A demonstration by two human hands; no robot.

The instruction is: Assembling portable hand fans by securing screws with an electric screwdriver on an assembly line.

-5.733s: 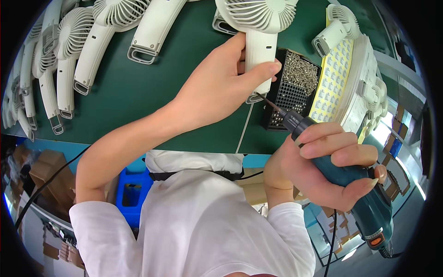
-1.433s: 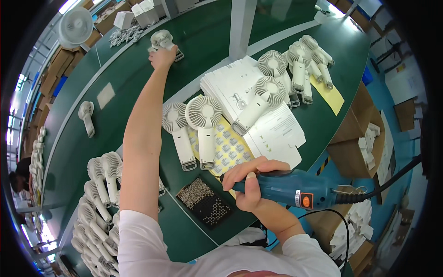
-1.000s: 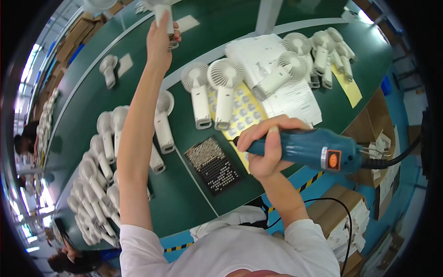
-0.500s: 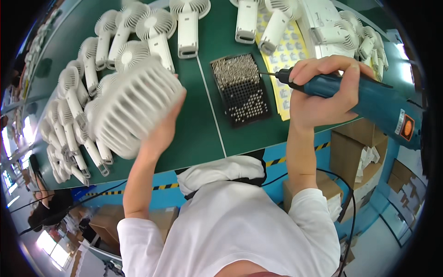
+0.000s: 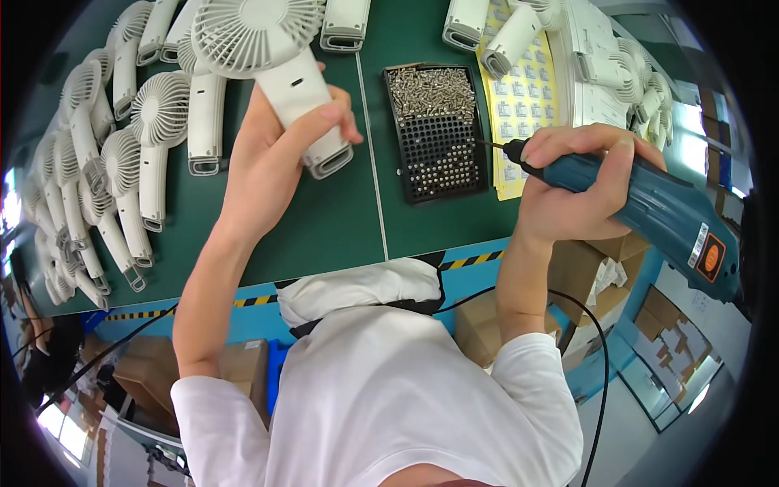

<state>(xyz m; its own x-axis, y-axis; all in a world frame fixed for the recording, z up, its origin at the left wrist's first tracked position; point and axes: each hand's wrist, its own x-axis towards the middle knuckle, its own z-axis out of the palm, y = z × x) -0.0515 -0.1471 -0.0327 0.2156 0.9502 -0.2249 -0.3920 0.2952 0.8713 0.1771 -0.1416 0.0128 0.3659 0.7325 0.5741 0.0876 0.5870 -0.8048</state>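
Observation:
My left hand (image 5: 264, 166) is closed around the handle of a white handheld fan (image 5: 296, 101), its thumb across the handle's lower part. The fan's slatted round head points away from me, and the handle's slotted end faces me. In my right hand (image 5: 580, 183) is a blue electric screwdriver (image 5: 665, 203), lying nearly level with its thin bit pointing left. The bit's tip is at the right side of a black screw tray (image 5: 430, 130), near screws standing in the holes. Loose screws (image 5: 434, 91) are heaped at the tray's far end.
Several white fans (image 5: 158, 122) lie on the green table (image 5: 333, 219) at the left, with more along the far edge. Yellow sticker sheets (image 5: 523, 105) lie right of the tray, beside a white stack (image 5: 588, 36) and more fans. Cardboard boxes (image 5: 479, 325) stand below the table.
The held fan has turned from a tilted, blurred pose to head-away with its handle showing. The screwdriver bit has shifted from the heaped screws toward the tray's nearer part.

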